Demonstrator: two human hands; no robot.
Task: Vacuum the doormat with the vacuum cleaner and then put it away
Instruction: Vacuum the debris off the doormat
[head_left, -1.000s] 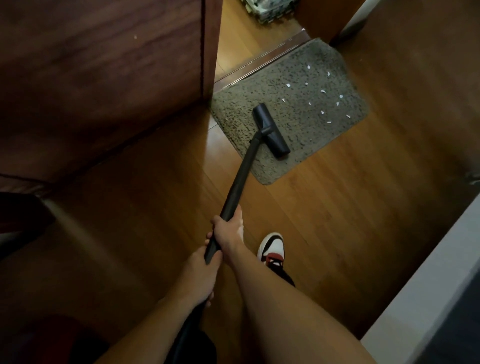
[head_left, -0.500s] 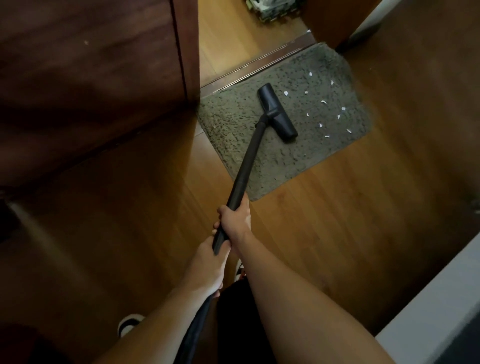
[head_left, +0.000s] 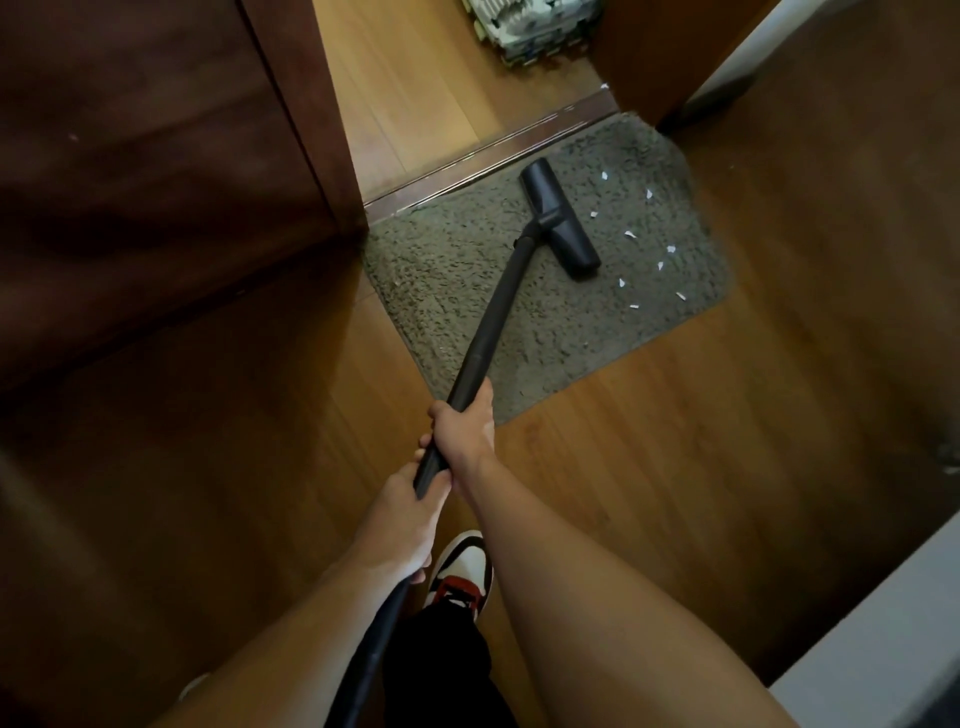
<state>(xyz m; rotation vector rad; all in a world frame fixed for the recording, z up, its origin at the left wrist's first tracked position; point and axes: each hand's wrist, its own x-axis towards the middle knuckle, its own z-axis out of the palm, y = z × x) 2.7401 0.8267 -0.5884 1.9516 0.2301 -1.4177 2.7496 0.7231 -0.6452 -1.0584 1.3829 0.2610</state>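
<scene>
A grey shaggy doormat (head_left: 467, 291) lies on the wooden floor in front of a doorway threshold. Several small white scraps (head_left: 631, 235) dot its right part. The black vacuum floor head (head_left: 558, 218) rests on the mat's middle, just left of the scraps. Its black tube (head_left: 491, 322) runs down towards me. My right hand (head_left: 465, 431) grips the tube higher up. My left hand (head_left: 402, 525) grips it just below, where the hose begins.
A dark wooden door or cabinet (head_left: 156, 156) stands at the left beside the doorway. A patterned stack (head_left: 530, 26) sits beyond the threshold. A white ledge (head_left: 883, 639) fills the lower right. My shoe (head_left: 462, 571) is under my arms.
The floor head has slid farther across the mat towards the threshold and the scraps. Fewer scraps show on the mat. I have stepped closer, both hands still on the tube.
</scene>
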